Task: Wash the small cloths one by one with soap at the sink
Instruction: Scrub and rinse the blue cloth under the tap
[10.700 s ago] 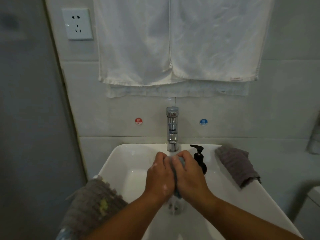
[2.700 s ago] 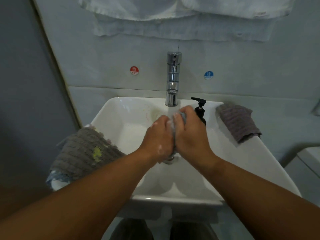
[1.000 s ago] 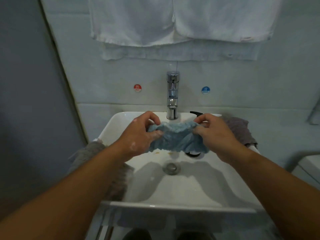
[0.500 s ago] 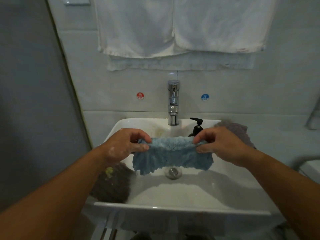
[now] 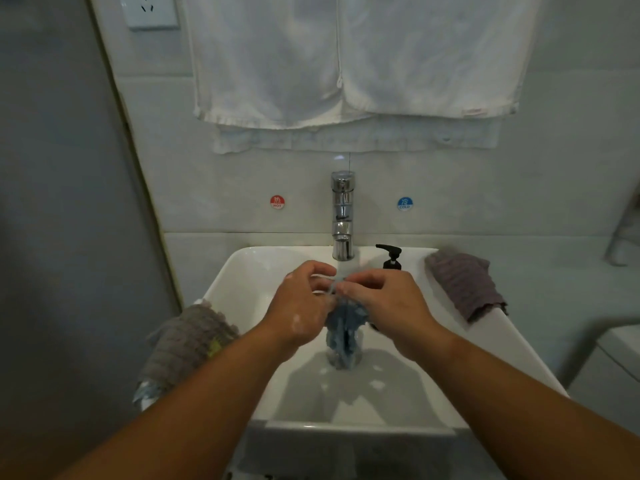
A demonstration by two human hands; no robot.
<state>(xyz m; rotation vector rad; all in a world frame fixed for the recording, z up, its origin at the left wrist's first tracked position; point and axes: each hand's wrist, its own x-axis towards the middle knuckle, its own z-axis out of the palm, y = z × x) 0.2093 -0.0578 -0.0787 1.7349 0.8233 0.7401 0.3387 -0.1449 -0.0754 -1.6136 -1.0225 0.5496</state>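
From the head camera we look down at a white sink [image 5: 242, 271] set against a pale tiled wall. Our left hand [image 5: 301, 306] and right hand [image 5: 388, 299] meet over the middle of the basin, just below the chrome tap [image 5: 343, 216]. Each grip is pinched narrow on the top edge of a small blue cloth [image 5: 344, 327], which hangs bunched between the hands, its lower end reaching down near the basin floor. White soap flecks sit on the back of our left hand.

Around the hands: a black soap pump bottle [image 5: 390, 258] stands on the back rim, just right of the tap and partly hidden behind our right hand. A grey-purple cloth [image 5: 464, 285] is draped over the right rim. A grey-brown cloth [image 5: 187, 341] with a yellow patch hangs over the left rim, with a bit of pale blue fabric showing beneath it. On the wall, a red hot sticker [image 5: 277, 201] sits left of the tap and a blue cold sticker [image 5: 404, 203] right of it. White towels [image 5: 346, 57] hang above, and a wall socket [image 5: 149, 10] sits at top left.

The basin holds only the hanging cloth; its drain is hidden behind it. The left side of the basin lies open, while a grey wall closes in on the left.
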